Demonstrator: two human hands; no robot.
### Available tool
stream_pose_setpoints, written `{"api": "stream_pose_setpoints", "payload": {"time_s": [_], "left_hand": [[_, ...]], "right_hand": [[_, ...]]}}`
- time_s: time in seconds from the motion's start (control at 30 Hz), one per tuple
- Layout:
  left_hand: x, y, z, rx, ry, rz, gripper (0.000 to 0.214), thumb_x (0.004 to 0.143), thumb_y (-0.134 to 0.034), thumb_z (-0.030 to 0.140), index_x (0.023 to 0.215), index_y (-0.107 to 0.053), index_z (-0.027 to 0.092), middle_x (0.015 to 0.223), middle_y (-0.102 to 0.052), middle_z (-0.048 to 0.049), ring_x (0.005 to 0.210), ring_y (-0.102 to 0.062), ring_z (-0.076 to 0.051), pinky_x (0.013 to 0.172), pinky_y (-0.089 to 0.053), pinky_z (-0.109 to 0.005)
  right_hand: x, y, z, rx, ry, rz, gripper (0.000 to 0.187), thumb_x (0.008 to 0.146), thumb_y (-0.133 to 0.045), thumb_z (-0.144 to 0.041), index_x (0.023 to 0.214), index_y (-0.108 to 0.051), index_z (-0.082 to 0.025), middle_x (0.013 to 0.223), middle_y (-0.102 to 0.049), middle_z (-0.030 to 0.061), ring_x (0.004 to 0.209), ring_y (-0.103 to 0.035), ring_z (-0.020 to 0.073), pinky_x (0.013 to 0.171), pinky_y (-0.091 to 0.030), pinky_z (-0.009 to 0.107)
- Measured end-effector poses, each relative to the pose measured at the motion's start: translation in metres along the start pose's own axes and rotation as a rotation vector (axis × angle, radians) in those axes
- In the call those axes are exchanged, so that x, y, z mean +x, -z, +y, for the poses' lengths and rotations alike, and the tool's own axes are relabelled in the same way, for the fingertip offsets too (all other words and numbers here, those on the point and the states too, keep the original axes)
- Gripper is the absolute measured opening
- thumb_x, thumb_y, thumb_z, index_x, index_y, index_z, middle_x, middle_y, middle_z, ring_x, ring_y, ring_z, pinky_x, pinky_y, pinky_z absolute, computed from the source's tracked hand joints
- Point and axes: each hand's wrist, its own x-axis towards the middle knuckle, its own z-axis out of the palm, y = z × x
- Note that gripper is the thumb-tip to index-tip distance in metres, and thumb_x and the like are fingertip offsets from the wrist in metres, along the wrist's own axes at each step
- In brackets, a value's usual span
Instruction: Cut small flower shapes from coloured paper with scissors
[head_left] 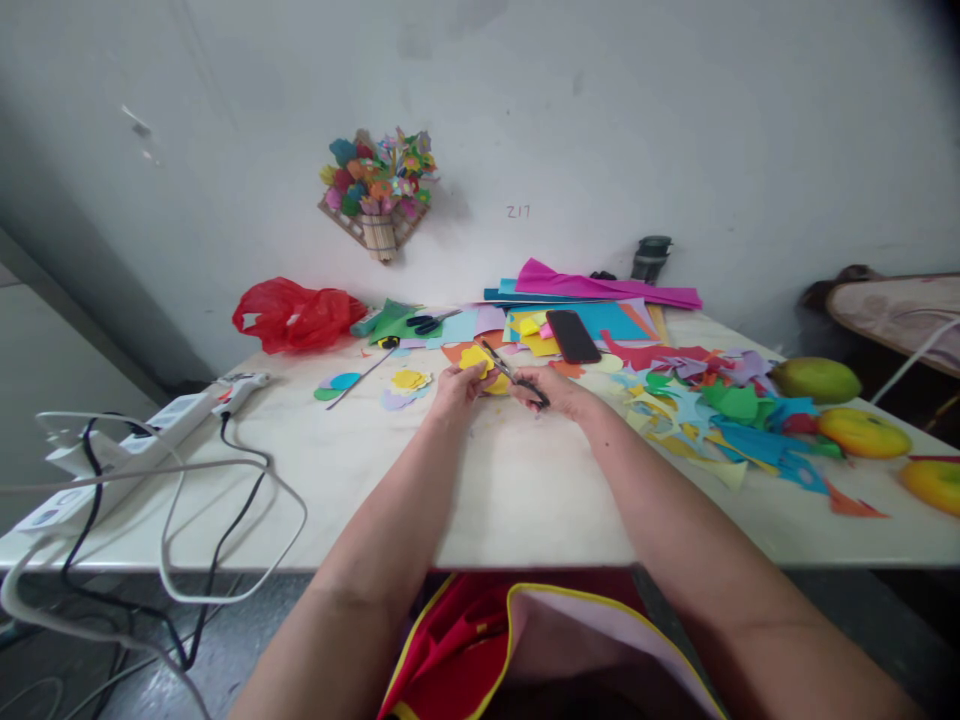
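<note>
A pale table (525,490) stood against a white wall, where a paper flower bouquet (379,190) hung. Near the middle of the table, the left hand (454,387) pinched a yellow paper piece (477,359) between closed fingers. Just beside it, the right hand (556,392) was curled around the handles of the scissors (514,378), whose blades met the paper. A phone (573,336) lay toward the far edge, coloured paper scraps (720,410) spread toward the right edge, and a red plastic bag (296,313) sat at the far left corner.
</note>
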Motion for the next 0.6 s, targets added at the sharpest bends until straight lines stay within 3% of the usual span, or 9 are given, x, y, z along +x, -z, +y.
{"api": "stream_pose_setpoints", "payload": {"time_s": [0.3, 0.6], "left_hand": [[-0.0009, -0.0018, 0.001, -0.001, -0.002, -0.003, 0.008, 0.07, -0.072, 0.006, 0.076, -0.067, 0.009, 0.075, -0.072, -0.0064, 0.068, -0.071, -0.016, 0.087, -0.06, -0.036], [-0.0029, -0.003, 0.0027, -0.007, 0.01, 0.013, 0.007, 0.069, -0.071, 0.005, 0.074, -0.068, 0.008, 0.074, -0.071, -0.008, 0.076, -0.073, -0.02, 0.089, -0.059, -0.037]], "right_hand": [[0.0, -0.0005, 0.001, -0.002, -0.003, -0.006, 0.026, 0.07, -0.075, -0.03, 0.069, -0.053, -0.017, 0.047, -0.05, -0.0052, 0.038, -0.042, 0.0066, 0.036, -0.031, 0.019], [-0.0033, 0.0054, 0.0039, -0.035, 0.03, -0.073, 0.03, 0.079, -0.072, -0.037, 0.073, -0.052, -0.016, 0.054, -0.057, -0.0019, 0.039, -0.049, 0.0068, 0.032, -0.027, 0.016]]}}
